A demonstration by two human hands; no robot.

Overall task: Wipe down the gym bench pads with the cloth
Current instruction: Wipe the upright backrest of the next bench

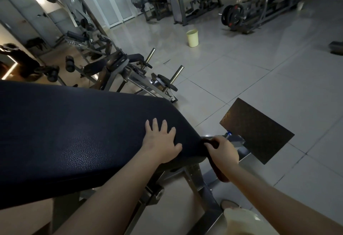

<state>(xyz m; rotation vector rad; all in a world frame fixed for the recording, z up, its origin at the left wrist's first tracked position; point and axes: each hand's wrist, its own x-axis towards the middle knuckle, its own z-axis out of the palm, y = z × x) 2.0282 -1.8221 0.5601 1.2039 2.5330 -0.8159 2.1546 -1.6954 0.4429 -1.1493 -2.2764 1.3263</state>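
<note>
Grey tiled floor (259, 67) spreads under a dim gym. Nearest, the dark bench pad (74, 132) slopes across, its grained cover firm and probably slick. The left hand (161, 142) lies flat on it, fingers spread, holding nothing. The right hand (222, 150) clutches what looks like a dark red cloth (221, 174) at the pad's end edge; limp stuff, best bunched in the palm. The steel frame (202, 188) and footplate (258, 130) crowd that end; a pale bucket (192, 38) stands well apart.

navy pebbled bench pad (74, 132), dark red cloth (220, 171)
</note>
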